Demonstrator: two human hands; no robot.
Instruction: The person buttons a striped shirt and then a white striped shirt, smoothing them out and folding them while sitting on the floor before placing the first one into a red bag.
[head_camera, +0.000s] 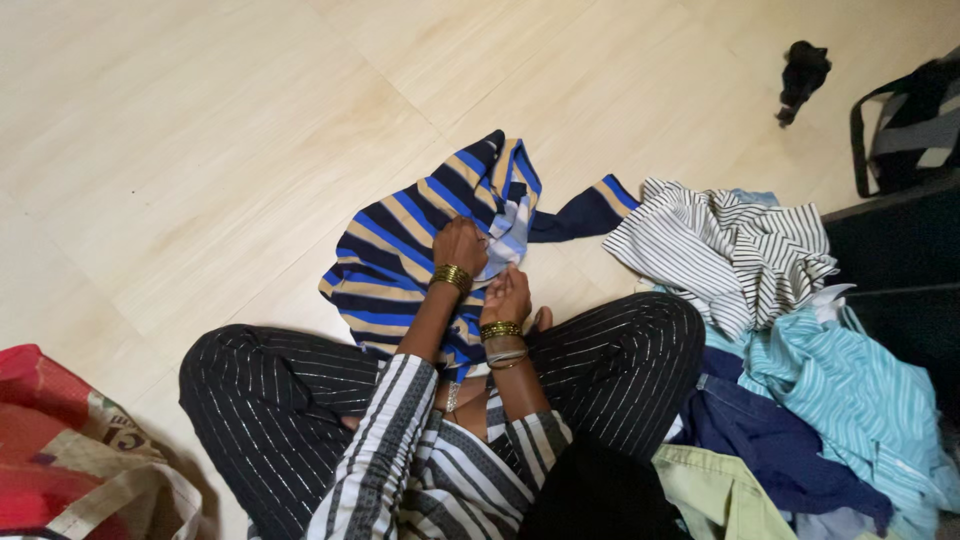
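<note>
The left hand (459, 246) and right hand (508, 296) both pinch the collar area of a navy, blue and tan striped knit shirt (400, 250), which lies rumpled on the pale wooden floor (200, 150) just beyond the crossed legs. It is not yet flattened or folded. To the right, a heap of unfolded clothes (780, 330) waits, topped by a black-and-white striped shirt (730, 250).

The pale wooden floor (200, 130) carries a blue-striped shirt (400, 250) at centre. A clothes heap (780, 350) lies at four o'clock, a red bag (70, 450) at eight.
</note>
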